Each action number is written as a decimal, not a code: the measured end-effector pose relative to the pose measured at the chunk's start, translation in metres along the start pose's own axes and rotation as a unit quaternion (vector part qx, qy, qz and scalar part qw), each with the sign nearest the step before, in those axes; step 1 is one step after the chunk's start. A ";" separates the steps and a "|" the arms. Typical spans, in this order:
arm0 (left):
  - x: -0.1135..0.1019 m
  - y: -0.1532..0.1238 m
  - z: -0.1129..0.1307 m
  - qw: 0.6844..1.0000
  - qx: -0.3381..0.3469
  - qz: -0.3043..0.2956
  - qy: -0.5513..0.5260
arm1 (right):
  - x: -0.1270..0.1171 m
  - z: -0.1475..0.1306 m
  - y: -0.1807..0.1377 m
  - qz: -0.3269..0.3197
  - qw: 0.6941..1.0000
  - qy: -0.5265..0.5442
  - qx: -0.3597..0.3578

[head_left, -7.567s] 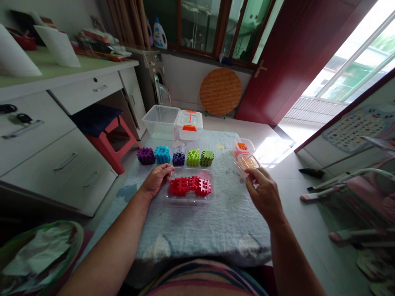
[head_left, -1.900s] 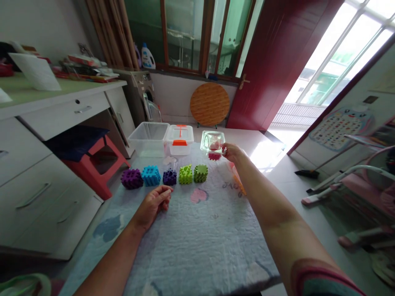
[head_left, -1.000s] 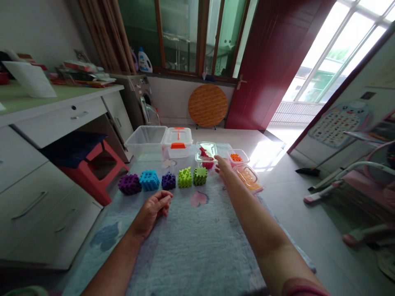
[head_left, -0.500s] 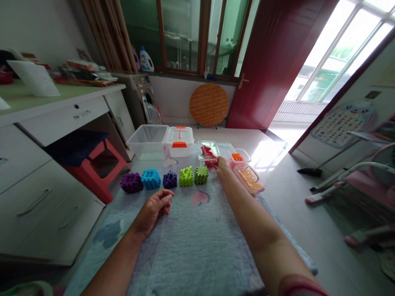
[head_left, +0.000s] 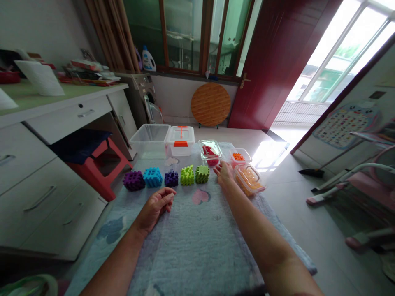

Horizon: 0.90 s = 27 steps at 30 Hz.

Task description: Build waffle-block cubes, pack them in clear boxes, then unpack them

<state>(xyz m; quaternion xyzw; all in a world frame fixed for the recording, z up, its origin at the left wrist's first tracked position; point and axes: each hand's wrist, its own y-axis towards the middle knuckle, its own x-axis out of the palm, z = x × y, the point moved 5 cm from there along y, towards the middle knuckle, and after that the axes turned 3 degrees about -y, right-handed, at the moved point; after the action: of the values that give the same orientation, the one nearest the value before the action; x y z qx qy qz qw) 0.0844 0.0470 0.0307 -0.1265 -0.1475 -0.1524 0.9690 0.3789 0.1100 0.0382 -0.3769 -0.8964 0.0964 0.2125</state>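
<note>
My left hand (head_left: 158, 206) rests on the cloth with its fingers curled in and the thumb against them; nothing shows in it. Ahead of it stands a row of interlocking-block cubes: purple (head_left: 134, 181), blue (head_left: 153, 177), dark violet (head_left: 171, 178), lime (head_left: 187, 175) and olive green (head_left: 202, 174). My right hand (head_left: 224, 171) is by the near edge of a clear box of red pieces (head_left: 210, 152), its fingers apart and no object visible in them. Right of that hand sits a lidded clear box of yellow-orange pieces (head_left: 249, 179), with a small tub of orange pieces (head_left: 240, 156) behind it.
A large clear bin (head_left: 150, 139) and a white storage box with orange latches (head_left: 181, 142) stand at the table's far left. The blue-grey cloth (head_left: 191, 246) covers the table. Left are a red stool (head_left: 101, 168) and a white desk (head_left: 77, 109).
My right hand has drawn back slightly from the box of red pieces, and its fingers look more spread. The left hand stays in place; the view has shifted a little.
</note>
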 end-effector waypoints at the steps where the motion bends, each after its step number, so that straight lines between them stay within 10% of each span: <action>1: 0.000 0.000 0.000 1.000 -0.001 0.002 0.002 | -0.006 0.002 -0.007 -0.004 1.000 -0.009 -0.001; 12: 0.025 -0.003 0.055 0.991 0.049 0.114 -0.048 | -0.053 0.022 -0.061 -0.145 0.956 -0.210 -0.148; 20: 0.058 0.090 0.118 0.946 -0.064 0.197 -0.248 | -0.049 0.014 -0.063 -0.139 0.886 -0.311 -0.316; 27: 0.059 0.153 0.103 0.916 -0.111 0.299 -0.243 | -0.045 0.011 -0.057 -0.173 0.815 -0.392 -0.391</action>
<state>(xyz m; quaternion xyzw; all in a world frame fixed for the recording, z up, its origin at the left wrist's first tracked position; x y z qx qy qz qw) 0.1633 0.2026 0.1144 -0.3042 -0.3158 0.1641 0.8836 0.3659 0.0382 0.0333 -0.1972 -0.9164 -0.1605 -0.3090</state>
